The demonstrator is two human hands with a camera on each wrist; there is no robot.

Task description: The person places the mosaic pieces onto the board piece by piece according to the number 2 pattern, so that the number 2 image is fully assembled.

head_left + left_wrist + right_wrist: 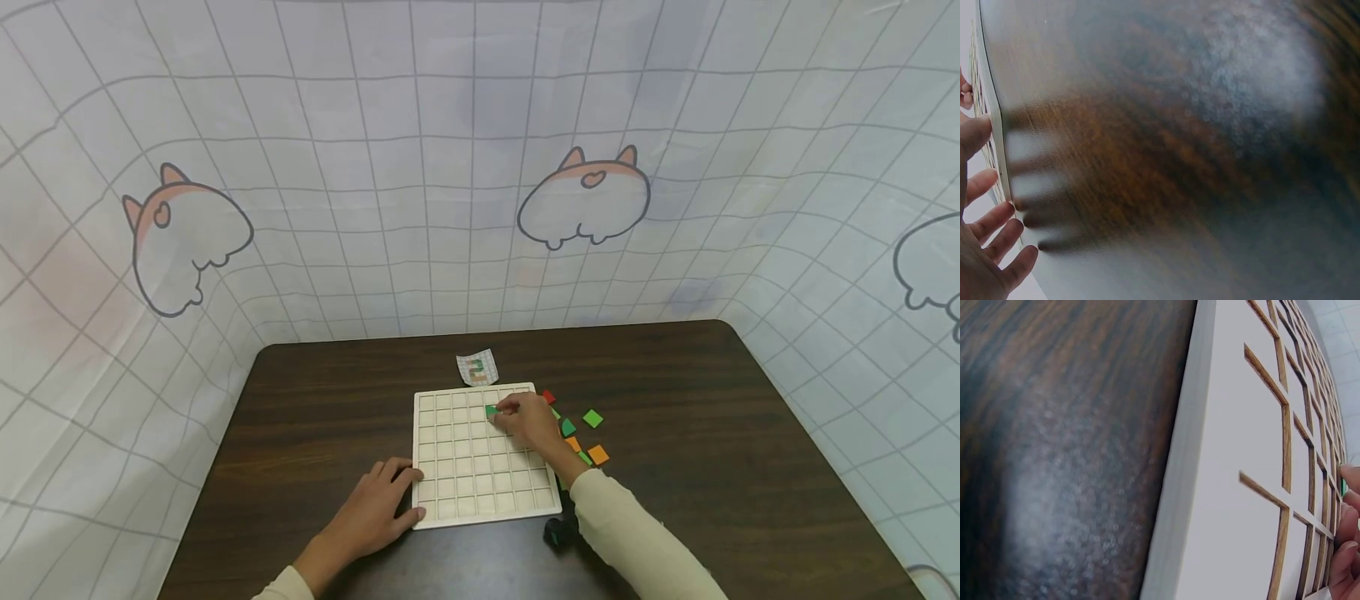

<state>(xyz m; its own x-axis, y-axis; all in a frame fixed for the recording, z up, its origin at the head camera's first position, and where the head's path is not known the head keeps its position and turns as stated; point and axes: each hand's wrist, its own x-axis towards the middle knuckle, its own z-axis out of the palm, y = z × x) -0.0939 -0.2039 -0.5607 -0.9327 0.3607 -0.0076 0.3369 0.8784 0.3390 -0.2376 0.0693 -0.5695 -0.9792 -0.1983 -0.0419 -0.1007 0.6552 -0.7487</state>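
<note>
- Board, pale with a raised grid of square cells, lies flat on dark wood table, roughly centered in head view.
- Left hand: fingers spread and fairly straight, grasping nothing; thumb and index tip rest on board's left edge, near its lower left corner. Left wrist view shows the other fingertips down beside that edge.
- Right hand: thumb and index narrowed, pinching green piece over board's far part, right of middle. Cannot tell whether piece sits fully in its cell. Right wrist view catches only a green sliver by the fingertips.
- Loose pieces right of board, on table: red piece by far right corner, dark green piece, light green square farther out, orange square, second orange piece near right wrist. More light green bits partly hidden by right hand and forearm.
- Printed paper, slightly curled, colored pattern on it, just beyond board's far edge.
- Black object near board's lower right corner, next to right sleeve; too small to identify.
- Sleeves cream on both arms.
- White grid-pattern cloth behind and at sides, cartoon animal prints on it.
</note>
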